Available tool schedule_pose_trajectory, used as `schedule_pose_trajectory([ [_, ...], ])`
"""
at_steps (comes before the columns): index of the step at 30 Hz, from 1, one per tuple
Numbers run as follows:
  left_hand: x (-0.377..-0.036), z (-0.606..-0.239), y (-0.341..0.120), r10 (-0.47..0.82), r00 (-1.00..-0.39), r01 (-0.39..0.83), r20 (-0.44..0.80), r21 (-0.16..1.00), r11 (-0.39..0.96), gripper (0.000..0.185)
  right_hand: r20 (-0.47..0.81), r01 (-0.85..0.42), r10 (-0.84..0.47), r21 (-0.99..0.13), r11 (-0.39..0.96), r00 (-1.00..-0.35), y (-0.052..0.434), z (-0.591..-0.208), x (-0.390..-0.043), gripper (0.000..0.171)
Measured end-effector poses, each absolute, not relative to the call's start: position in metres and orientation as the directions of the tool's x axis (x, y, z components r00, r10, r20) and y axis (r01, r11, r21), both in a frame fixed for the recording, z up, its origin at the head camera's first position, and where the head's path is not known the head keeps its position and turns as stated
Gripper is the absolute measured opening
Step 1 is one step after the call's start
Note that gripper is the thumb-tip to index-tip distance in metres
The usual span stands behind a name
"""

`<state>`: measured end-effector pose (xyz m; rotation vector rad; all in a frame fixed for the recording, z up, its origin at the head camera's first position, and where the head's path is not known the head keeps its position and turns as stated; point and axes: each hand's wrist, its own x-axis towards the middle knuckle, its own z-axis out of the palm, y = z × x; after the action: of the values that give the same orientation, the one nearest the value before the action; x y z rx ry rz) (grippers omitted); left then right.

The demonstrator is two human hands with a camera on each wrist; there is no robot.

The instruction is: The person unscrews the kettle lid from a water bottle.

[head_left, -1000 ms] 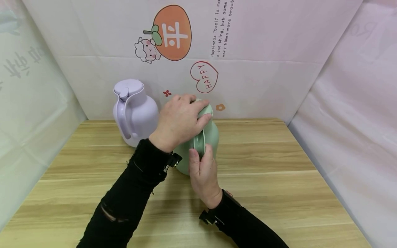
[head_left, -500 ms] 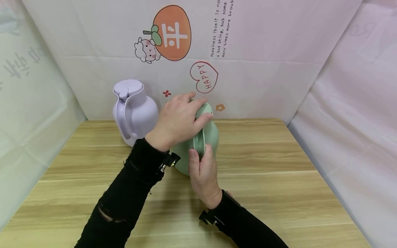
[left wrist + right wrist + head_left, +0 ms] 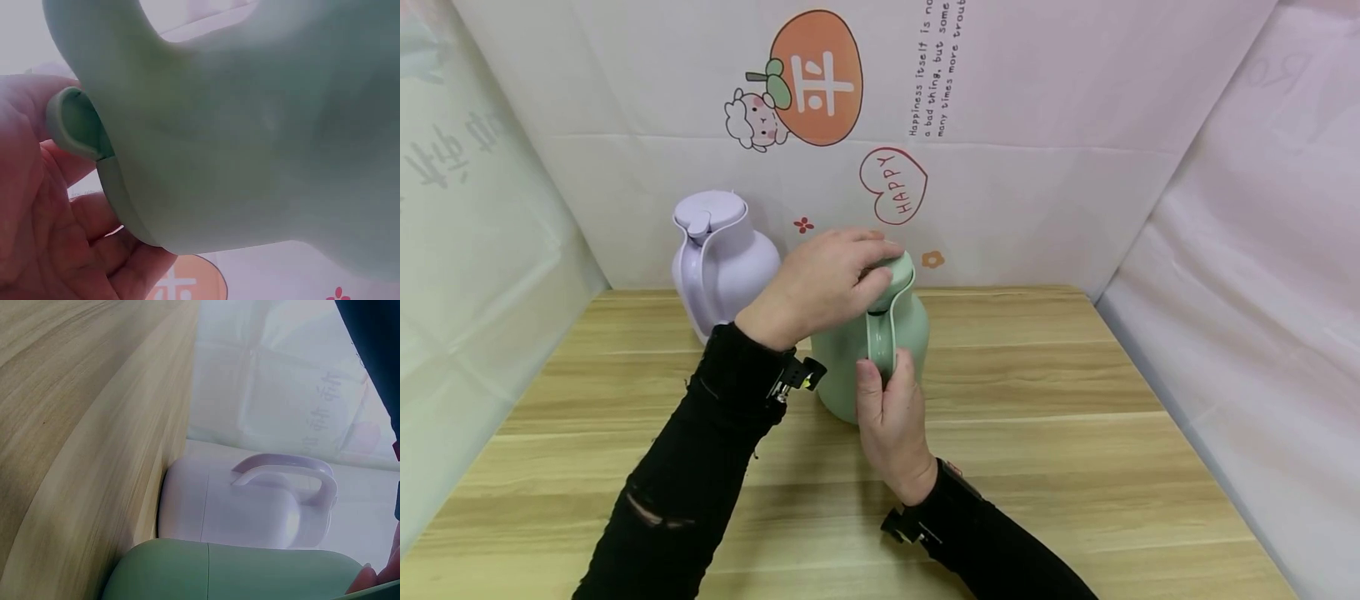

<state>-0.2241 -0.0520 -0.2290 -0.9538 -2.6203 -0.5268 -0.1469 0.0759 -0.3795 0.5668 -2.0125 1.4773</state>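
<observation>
A pale green jug [image 3: 910,333] stands upright near the middle of the wooden table [image 3: 1037,433]. My left hand [image 3: 823,283] grips its green lid [image 3: 901,268] from above, fingers curled round the rim. In the left wrist view the lid [image 3: 78,122] and jug body [image 3: 262,125] fill the frame against my palm [image 3: 37,231]. My right hand [image 3: 889,417] holds the jug's handle [image 3: 880,342] low down, thumb on its left side. The right wrist view shows the green jug's side [image 3: 231,575] and a fingertip [image 3: 365,578] at the lower right.
A lilac jug [image 3: 718,262] with a closed lid stands behind and to the left, close to the green one; it also shows in the right wrist view [image 3: 250,503]. Printed white backdrops enclose the table at the back and on both sides.
My left hand has drawn back to the left over the lid, its wrist shifting left and uncovering more of the jug's body. The right hand and jug have stayed put.
</observation>
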Motion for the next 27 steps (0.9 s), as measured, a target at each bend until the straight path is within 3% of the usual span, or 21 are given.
schedule_pose_trajectory([
  [14, -0.221, -0.228, -0.043, 0.426, -0.777, 0.561, 0.463, 0.202, 0.803, 0.035, 0.674, -0.641, 0.003, -0.704, 0.306, -0.739, 0.076, -0.379, -0.147, 0.021],
  [27, -0.221, -0.231, -0.038, 0.388, -0.771, 0.529, 0.506, 0.17, 0.831, 0.034, 0.674, -0.64, 0.009, -0.706, 0.303, -0.739, 0.076, -0.38, -0.147, 0.021],
])
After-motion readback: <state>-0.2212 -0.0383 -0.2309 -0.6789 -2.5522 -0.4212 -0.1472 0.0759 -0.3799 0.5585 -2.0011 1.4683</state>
